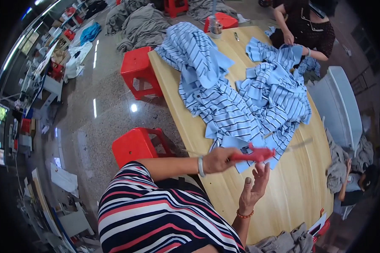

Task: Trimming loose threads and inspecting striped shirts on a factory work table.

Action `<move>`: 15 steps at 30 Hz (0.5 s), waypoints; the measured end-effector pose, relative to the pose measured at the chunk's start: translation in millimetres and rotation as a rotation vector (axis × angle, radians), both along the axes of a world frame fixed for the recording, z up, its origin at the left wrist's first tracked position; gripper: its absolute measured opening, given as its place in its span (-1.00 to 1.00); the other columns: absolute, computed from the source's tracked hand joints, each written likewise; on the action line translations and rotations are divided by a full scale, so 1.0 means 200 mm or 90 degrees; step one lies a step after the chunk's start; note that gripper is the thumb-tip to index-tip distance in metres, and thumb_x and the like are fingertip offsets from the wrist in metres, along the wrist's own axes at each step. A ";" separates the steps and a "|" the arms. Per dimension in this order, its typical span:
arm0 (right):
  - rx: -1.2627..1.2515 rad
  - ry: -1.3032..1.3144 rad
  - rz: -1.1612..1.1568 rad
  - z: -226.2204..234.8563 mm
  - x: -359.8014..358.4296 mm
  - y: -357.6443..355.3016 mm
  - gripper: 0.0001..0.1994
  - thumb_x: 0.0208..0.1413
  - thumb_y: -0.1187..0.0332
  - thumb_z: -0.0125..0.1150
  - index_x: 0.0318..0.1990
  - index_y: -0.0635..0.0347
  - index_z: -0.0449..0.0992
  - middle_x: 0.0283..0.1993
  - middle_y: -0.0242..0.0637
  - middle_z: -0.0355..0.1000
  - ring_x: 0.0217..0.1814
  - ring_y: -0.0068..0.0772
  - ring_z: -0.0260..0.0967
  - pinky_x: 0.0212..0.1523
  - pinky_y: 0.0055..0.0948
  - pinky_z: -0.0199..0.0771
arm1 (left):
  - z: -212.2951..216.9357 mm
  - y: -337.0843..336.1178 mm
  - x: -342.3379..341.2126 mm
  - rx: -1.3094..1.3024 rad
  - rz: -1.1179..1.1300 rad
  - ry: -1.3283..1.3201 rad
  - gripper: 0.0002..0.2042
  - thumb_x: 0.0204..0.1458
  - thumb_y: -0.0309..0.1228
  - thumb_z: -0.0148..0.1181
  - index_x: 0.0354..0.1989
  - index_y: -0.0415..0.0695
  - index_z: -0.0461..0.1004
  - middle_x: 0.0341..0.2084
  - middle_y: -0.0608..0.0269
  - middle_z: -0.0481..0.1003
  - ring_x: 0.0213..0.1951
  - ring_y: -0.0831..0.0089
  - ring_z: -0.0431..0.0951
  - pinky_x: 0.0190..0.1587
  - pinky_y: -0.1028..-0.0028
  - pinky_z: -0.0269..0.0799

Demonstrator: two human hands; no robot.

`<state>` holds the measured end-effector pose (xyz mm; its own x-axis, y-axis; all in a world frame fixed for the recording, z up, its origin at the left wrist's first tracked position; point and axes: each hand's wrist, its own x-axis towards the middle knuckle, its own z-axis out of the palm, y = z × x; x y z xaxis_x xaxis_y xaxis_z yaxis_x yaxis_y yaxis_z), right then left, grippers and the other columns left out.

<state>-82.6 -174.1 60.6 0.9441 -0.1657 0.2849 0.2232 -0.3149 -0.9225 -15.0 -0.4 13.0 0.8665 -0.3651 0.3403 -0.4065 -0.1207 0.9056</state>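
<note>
My left hand (218,160), with a pale bangle at the wrist, is closed around one end of a red handheld tool (254,154). Motion blurs the tool, so its exact kind is unclear. Just below its far end, my right hand (255,185) is raised with thumb and fingers apart, the fingertips close to the tool; whether they touch it I cannot tell. A beaded bracelet circles that wrist. Beyond both hands, blue-and-white garments with dark stripes (232,114) lie heaped on the wooden table (299,181), their near edge partly behind the tool.
Across the table a person in dark clothing (312,33) handles a striped garment. Red stools (133,147) stand along the left side. A jar (215,28) sits at the far end. Grey cloth (283,243) lies at the near edge, and a pale chair (337,105) stands right.
</note>
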 end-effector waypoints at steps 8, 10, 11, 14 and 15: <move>-0.045 0.358 0.027 -0.49 -0.13 0.10 -0.50 0.25 0.26 0.13 0.28 0.25 0.25 -0.16 -0.22 0.48 -0.28 -0.51 0.46 -0.27 -0.53 0.44 | 0.07 1.08 0.33 0.092 0.585 -0.077 -0.87 0.18 -0.36 0.14 -0.18 -0.13 0.48 -0.46 0.33 0.46 -0.44 0.58 0.38 -0.37 0.51 0.33; -0.052 0.386 0.028 -0.57 -0.18 0.10 -0.51 0.25 0.27 0.13 0.28 0.25 0.26 -0.16 -0.21 0.48 -0.28 -0.50 0.47 -0.28 -0.53 0.44 | 0.11 1.27 0.34 0.027 0.635 -0.094 -0.80 0.19 -0.31 0.15 -0.14 -0.16 0.48 -0.35 0.19 0.52 -0.31 0.44 0.49 -0.26 0.39 0.39; -0.054 0.408 0.043 -0.60 -0.20 0.11 -0.51 0.24 0.29 0.12 0.28 0.25 0.26 -0.17 -0.20 0.48 -0.28 -0.49 0.47 -0.28 -0.52 0.45 | 0.12 1.37 0.32 0.000 0.639 -0.082 -0.80 0.21 -0.31 0.13 -0.13 -0.17 0.49 -0.38 0.33 0.48 -0.34 0.57 0.42 -0.29 0.47 0.36; -0.087 0.428 0.067 -0.65 -0.16 0.18 -0.54 0.22 0.32 0.14 0.24 0.25 0.29 -0.20 -0.22 0.50 -0.35 -0.53 0.44 -0.33 -0.54 0.44 | 0.16 1.66 0.30 0.044 0.750 -0.070 -0.82 0.20 -0.33 0.14 -0.17 -0.18 0.51 -0.43 0.39 0.43 -0.40 0.63 0.36 -0.34 0.55 0.30; -0.112 0.438 0.104 -0.65 -0.12 0.20 -0.54 0.21 0.33 0.16 0.23 0.25 0.31 -0.22 -0.24 0.51 -0.38 -0.55 0.42 -0.34 -0.55 0.43 | 0.15 1.76 0.30 0.054 0.776 -0.055 -0.83 0.20 -0.33 0.14 -0.18 -0.18 0.51 -0.44 0.40 0.42 -0.41 0.64 0.34 -0.35 0.56 0.29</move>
